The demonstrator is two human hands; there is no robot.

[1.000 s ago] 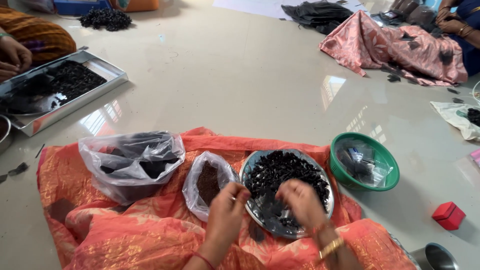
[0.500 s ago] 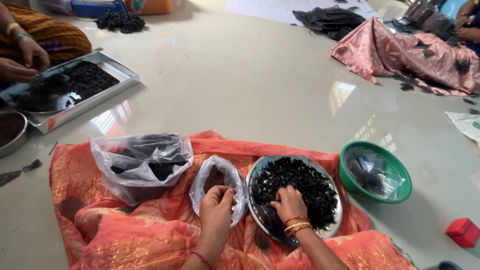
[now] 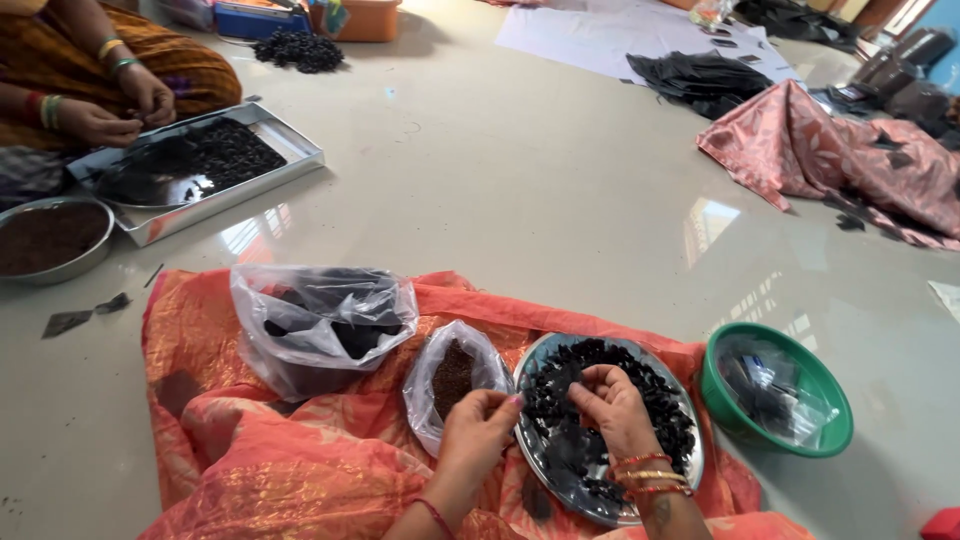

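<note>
A round steel plate (image 3: 689,470) heaped with small black pieces (image 3: 650,400) lies on an orange cloth (image 3: 300,470) in front of me. My left hand (image 3: 478,428) hovers at the plate's left rim, fingers curled and pinched toward the black pieces. My right hand (image 3: 615,408), with bangles at the wrist, rests on the heap with its fingertips closed on a black piece. The two hands nearly meet. Just left of the plate, beside my left hand, stands a small open clear bag (image 3: 452,378) of brown material.
A larger clear bag (image 3: 320,320) of black pieces sits on the cloth's left. A green bowl (image 3: 835,425) with clear plastic stands right of the plate. At far left a co-worker's hands work over a steel tray (image 3: 290,165) beside a steel bowl (image 3: 55,262). Pink cloth (image 3: 800,150) lies far right.
My right hand moved from the plate's near edge up and left onto the heap, toward my left hand. My left hand shifted from the small bag's mouth to the plate's rim.
</note>
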